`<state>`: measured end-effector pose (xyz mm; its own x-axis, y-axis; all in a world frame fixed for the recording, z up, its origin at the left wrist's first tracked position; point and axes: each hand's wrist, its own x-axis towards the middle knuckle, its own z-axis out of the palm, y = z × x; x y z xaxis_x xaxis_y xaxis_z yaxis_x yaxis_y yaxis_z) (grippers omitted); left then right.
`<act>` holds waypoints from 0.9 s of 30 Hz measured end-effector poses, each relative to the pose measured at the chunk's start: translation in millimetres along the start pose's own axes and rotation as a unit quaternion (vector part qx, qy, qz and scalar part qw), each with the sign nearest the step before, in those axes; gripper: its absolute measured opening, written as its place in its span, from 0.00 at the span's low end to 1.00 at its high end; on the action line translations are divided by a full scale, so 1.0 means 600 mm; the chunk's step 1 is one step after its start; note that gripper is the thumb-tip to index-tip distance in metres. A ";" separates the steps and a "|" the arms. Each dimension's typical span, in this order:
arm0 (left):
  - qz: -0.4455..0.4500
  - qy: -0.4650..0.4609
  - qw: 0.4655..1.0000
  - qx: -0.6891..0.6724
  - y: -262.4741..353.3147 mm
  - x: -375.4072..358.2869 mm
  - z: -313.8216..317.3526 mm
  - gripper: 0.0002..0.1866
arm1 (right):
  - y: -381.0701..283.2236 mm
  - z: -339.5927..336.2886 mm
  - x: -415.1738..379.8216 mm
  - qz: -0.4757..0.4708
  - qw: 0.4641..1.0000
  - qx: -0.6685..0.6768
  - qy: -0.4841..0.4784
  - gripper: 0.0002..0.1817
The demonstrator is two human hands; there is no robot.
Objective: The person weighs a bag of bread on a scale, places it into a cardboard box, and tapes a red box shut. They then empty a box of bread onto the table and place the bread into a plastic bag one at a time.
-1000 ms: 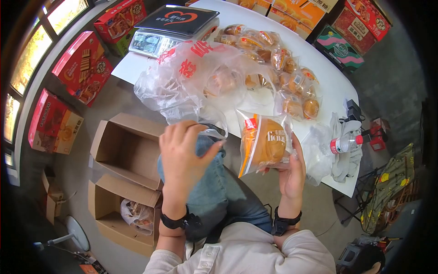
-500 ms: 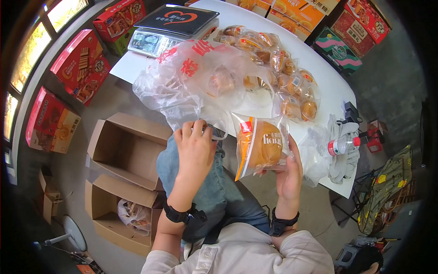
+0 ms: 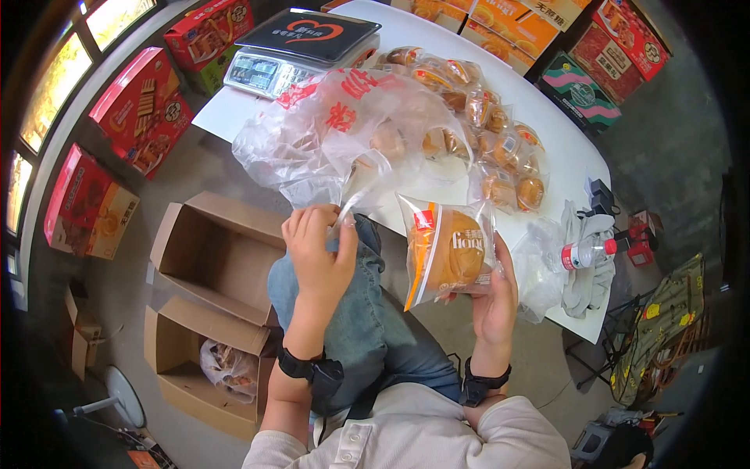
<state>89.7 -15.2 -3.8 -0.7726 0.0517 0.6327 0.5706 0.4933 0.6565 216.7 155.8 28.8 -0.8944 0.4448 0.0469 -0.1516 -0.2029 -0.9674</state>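
My left hand (image 3: pixel 320 246) pinches the near edge of a thin white plastic bag (image 3: pixel 273 148) with red characters. The bag spreads over the near side of the table, and a wrapped bun (image 3: pixel 387 141) shows through its film. In my right hand (image 3: pixel 500 305) is a packaged bread (image 3: pixel 461 248) in a clear wrapper with an orange stripe, held upright in front of the table edge, to the right of the bag's mouth. Several wrapped buns (image 3: pixel 500 148) lie in a group on the table beyond the bag.
A digital scale (image 3: pixel 305 39) stands at the table's far left. On the right end of the white table (image 3: pixel 574 156) are a bottle (image 3: pixel 586 252) and clear plastic bags (image 3: pixel 539 266). Two open cardboard boxes (image 3: pixel 176 238) sit on the floor at left; red gift boxes (image 3: pixel 144 109) stand beyond.
My left hand has shifted slightly left and down, drawing the bag's edge with it; the thumb is now visible. The bread in my right hand stays nearly in place.
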 end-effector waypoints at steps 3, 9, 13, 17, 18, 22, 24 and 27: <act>-0.003 0.033 0.999 -0.038 -0.008 -0.002 -0.002 0.03 | -0.001 0.004 0.000 0.009 1.000 0.002 -0.006 0.33; -0.020 0.092 0.992 -0.080 -0.015 -0.007 -0.009 0.06 | 0.008 0.003 0.002 0.011 1.000 0.001 -0.007 0.33; -0.067 0.134 0.978 -0.144 -0.015 -0.010 -0.008 0.07 | 0.010 0.002 0.003 0.016 1.000 -0.004 -0.005 0.33; -0.062 0.154 0.972 -0.168 -0.021 -0.012 -0.009 0.08 | 0.011 0.000 0.004 0.027 0.999 -0.008 -0.030 0.33; -0.050 0.145 0.977 -0.150 -0.022 -0.012 -0.011 0.09 | 0.011 0.000 0.004 0.027 0.999 -0.008 -0.030 0.33; -0.057 0.150 0.973 -0.163 -0.021 -0.014 -0.010 0.09 | 0.015 0.000 0.005 0.028 0.999 0.003 -0.023 0.33; -0.056 0.152 0.973 -0.167 -0.021 -0.013 -0.010 0.09 | 0.015 0.002 0.006 0.022 1.000 0.002 -0.016 0.33; -0.053 0.155 0.972 -0.170 -0.021 -0.013 -0.011 0.09 | 0.015 0.002 0.006 0.022 1.000 -0.001 -0.018 0.33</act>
<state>90.3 -27.6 -14.1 -0.7408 -0.2737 0.6134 0.5925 0.1639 0.7887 211.9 154.6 20.2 -0.9145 0.4044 0.0132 -0.1111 -0.2196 -0.9692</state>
